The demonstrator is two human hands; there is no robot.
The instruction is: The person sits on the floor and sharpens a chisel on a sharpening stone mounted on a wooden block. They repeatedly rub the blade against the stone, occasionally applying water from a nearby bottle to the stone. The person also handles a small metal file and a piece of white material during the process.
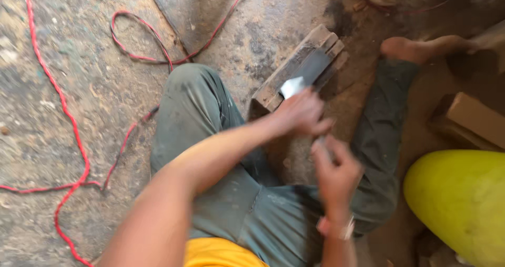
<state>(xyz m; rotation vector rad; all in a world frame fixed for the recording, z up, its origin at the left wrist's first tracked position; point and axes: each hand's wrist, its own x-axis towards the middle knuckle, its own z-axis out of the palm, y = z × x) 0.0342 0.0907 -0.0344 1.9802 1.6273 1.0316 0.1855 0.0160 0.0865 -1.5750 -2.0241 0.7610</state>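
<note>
A flat grey metal blade (pixel 307 71) lies along a wooden block (pixel 279 83) on the floor between my legs. My left hand (pixel 301 112) reaches out from the lower left, its fingers closed over the blade's near, shiny end. Closer to me, just below the left hand, my right hand (pixel 336 168) has its fingers curled. A small grey piece shows at its fingertips, but motion blur hides whether it grips anything. A watch (pixel 339 228) sits on the right wrist.
I sit on a rough concrete floor in green trousers (pixel 200 109), with a bare foot (pixel 415 49) at the upper right. A red cable (pixel 73 135) snakes across the floor at left. A yellow-green rounded object (pixel 463 204) and a wooden box (pixel 473 120) stand at right.
</note>
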